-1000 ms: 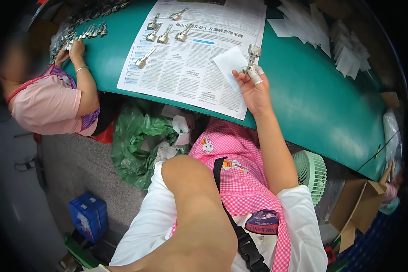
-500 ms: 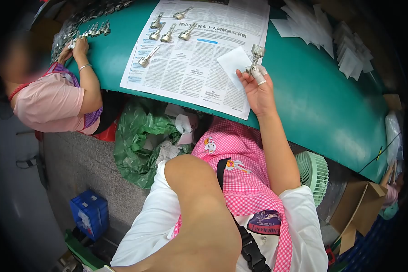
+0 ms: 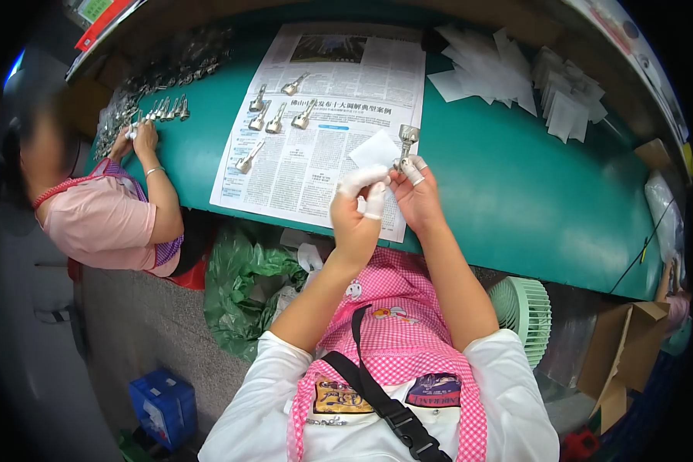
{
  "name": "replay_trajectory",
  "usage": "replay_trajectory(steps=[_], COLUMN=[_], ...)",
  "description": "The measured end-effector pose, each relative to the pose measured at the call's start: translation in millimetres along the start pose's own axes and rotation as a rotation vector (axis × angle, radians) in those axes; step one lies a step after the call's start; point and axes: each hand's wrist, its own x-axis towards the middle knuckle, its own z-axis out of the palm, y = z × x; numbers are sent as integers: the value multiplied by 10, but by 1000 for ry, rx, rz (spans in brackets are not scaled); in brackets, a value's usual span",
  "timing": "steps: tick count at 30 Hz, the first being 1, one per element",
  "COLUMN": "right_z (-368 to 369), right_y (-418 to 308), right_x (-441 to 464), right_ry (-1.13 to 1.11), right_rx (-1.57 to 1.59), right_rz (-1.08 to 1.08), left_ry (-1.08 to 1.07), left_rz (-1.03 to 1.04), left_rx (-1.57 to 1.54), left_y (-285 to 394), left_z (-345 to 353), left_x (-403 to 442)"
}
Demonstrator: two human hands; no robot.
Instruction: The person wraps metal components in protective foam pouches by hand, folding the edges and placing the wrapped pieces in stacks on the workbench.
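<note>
My right hand (image 3: 420, 196), with white covers on some fingers, grips a silver metal fitting (image 3: 409, 137) that stands upright with its wide round end on top. Close beside it on the left is my left hand (image 3: 356, 223). White covers wrap its thumb and fingers, which are curled in near the fitting's lower end; anything between them is too small to make out. A white paper sheet (image 3: 376, 149) lies on the newspaper (image 3: 316, 165) behind both hands. Several similar metal fittings (image 3: 276, 118) lie on the newspaper's left part.
A co-worker (image 3: 108, 219) sits at the left by a pile of metal parts (image 3: 179, 69) on the green table (image 3: 500, 192). White paper sheets (image 3: 485, 69) lie at the back right. Below the table edge are a green plastic bag (image 3: 239, 292) and a green fan (image 3: 522, 316).
My left arm, earlier bent up close to the camera, has come down, and my left hand is now beside the fitting. My right hand keeps its hold. The view has shifted, showing more of the table's back.
</note>
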Motion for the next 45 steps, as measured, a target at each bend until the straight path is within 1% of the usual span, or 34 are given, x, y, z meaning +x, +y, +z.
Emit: replay_trajectory(steps=[1,4,5,8,11,14,17,20,21,24,27,30,35,38,41,45], right_z=[-9,-73,-93,-130,-136,-109,-144,-252,-226,-240,-163,-182,-183,-212,-114,-85], right_y=[5,-30,-51,-120,-198,-252,-315,-435,-484,-538,-545,-528,-513,-475,-495,-498], right_x=[16,23,9,-26,-64,-129,-166,-195,-241,-324,-421,-457,-460,-462,-492,-484], right_ry=[49,43,52,69,85,105,153,231,240,244,188,180,187,191,211,193], right_rx=[17,98,99,112,55,-104,-238,-335,-378,-637,-843,-896,-1014,-1174,-1310,-1370], right_rz=[-3,17,15,-55,-72,-103,-227,-267,-270,-197,-110,-63,-112,-159,-188,-196], left_ry=[-107,-255,-312,-434,-431,-449,-504,-519,-509,-478,-460,-456,-421,-372,-311,-315], left_rz=[15,-51,-40,39,35,9,-19,10,-18,-79,-107,-115,-72,-173,-167,-15], left_rx=[255,476,568,835,780,764,793,787,788,785,774,757,701,646,628,706], left_y=[-128,-405,-482,-418,-444,-470,-535,-503,-493,-465,-448,-463,-533,-618,-515,-444], left_z=[-5,67,62,95,149,178,142,145,150,173,182,168,131,105,109,117], left_x=[8,-24,-25,14,23,50,79,119,129,149,160,180,199,185,200,194])
